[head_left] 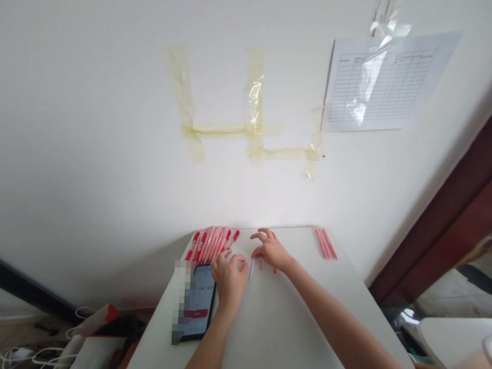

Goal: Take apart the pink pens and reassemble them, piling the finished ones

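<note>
My left hand [228, 276] is over the table beside the phone, its fingers curled in a pinch. A small pink pen part [242, 264] shows at its fingertips, mostly hidden. To its right, my right hand [272, 250] has its fingers spread, the lower fingertips close to the top of a thin white pen refill [252, 269]; whether they touch it I cannot tell. Small red-pink pen parts [261, 265] lie under and beside this hand. A row of pink and red pens [213, 244] lies beyond my left hand, against the wall.
A phone [197, 307] with a timer on its screen lies at the left of the white table [280, 338]. A few pink pens [327, 243] are at the back right corner. A taped printed sheet [380, 87] hangs on the wall. Cables and bags fill the floor at left.
</note>
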Tool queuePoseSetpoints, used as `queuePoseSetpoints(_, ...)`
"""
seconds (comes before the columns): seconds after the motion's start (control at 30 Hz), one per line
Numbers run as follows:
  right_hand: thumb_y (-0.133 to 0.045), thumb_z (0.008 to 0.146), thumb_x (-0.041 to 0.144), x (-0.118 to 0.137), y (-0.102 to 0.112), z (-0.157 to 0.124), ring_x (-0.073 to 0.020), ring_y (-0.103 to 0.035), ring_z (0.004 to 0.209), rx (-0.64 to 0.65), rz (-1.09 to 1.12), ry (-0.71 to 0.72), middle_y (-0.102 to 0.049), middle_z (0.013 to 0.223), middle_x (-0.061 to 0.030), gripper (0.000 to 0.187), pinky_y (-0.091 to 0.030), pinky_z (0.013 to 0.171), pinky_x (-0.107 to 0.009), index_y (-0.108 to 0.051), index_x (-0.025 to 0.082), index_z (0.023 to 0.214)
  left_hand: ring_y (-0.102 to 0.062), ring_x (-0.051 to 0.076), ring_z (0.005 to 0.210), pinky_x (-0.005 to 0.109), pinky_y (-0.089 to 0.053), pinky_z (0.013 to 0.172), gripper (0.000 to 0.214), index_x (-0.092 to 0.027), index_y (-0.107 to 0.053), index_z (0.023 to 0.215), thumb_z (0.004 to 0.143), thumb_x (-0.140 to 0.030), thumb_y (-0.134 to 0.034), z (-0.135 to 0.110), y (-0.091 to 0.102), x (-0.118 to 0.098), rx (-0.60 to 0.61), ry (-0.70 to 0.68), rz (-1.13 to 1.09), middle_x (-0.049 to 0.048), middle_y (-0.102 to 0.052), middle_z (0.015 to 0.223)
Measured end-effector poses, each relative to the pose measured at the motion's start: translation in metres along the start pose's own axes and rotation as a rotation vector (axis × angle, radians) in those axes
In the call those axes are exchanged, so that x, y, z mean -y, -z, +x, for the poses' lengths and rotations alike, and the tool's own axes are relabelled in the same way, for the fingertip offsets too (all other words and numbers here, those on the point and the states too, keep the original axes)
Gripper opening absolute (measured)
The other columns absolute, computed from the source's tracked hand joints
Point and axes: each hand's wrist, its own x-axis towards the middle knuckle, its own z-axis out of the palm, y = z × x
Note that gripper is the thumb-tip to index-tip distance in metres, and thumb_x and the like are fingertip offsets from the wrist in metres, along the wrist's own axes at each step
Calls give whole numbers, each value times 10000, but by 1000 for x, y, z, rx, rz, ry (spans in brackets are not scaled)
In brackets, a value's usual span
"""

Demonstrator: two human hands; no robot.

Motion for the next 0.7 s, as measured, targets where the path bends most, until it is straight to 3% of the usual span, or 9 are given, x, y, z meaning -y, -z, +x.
queuePoseSetpoints(0.4, -605, 935, 185, -8, 3, -3, -307, -326, 1419, -23, -97, 72, -545, 1422, -21, 212, -370, 1138, -492, -772, 257, 827, -467, 324, 1218, 465, -419, 959, 137, -248, -765, 865, 841, -240, -630, 2, 4, -5, 51, 54, 23, 103, -579, 1222)
queuePoseSetpoints(0.7, -541, 966, 122, -14, 26, -38, -285, -432, 1324, -216, -157, -92, -643, 1272, -60, 225, -423, 1071, -480, -726, 241, 916, -480, 330, 1201, 495, -438, 952, 122, -244, -753, 851, 823, -204, -641, 1, 1, -3, 53, 24, -13, 109, -583, 1211)
